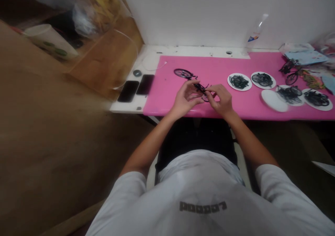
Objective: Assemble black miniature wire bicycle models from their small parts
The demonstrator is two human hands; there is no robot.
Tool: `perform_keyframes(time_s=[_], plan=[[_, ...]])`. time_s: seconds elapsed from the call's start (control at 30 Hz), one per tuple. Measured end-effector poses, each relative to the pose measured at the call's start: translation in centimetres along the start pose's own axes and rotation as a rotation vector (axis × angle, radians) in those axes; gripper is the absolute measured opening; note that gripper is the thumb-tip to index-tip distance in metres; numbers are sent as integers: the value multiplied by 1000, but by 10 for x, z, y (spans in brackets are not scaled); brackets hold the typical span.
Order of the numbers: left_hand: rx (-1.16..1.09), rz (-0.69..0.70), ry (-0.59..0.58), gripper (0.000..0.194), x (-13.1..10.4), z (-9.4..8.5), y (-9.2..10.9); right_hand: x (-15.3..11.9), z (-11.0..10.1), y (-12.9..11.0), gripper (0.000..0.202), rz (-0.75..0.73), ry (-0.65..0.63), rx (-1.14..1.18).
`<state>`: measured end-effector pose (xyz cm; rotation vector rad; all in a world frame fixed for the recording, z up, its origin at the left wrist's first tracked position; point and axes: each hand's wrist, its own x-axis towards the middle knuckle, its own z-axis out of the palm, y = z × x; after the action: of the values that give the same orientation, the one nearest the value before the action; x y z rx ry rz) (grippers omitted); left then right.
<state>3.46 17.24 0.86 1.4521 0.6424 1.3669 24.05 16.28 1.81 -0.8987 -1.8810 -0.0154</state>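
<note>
Between my hands is a small black model bicycle (199, 86), above the pink mat (162, 105) near the table's front edge. One spoked wheel of it points away to the far left, and part of the other shows below my fingers. My left hand (185, 99) curls round the frame from the left, thumb and fingers closed about it. From the right, my right hand (220, 98) pinches a part of the bicycle between thumb and fingertips. The fingers hide much of the frame, and I cannot make out the exact part pinched.
To the right are white plates (274, 101) holding black bicycle parts, with another model bicycle (291, 76) behind them. Two dark phones (128, 91) lie at the left end. A clear bottle (258, 30) stands by the wall. Wooden furniture (104, 65) borders the table's left.
</note>
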Motion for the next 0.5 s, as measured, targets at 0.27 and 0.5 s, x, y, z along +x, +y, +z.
perform_keyframes(time_s=[0.27, 0.5], plan=[[7, 33, 41, 85, -6, 6, -1, -3, 3, -3, 20, -72, 100, -54], [2, 84, 79, 73, -6, 12, 1, -2, 2, -1, 22, -66, 81, -35]])
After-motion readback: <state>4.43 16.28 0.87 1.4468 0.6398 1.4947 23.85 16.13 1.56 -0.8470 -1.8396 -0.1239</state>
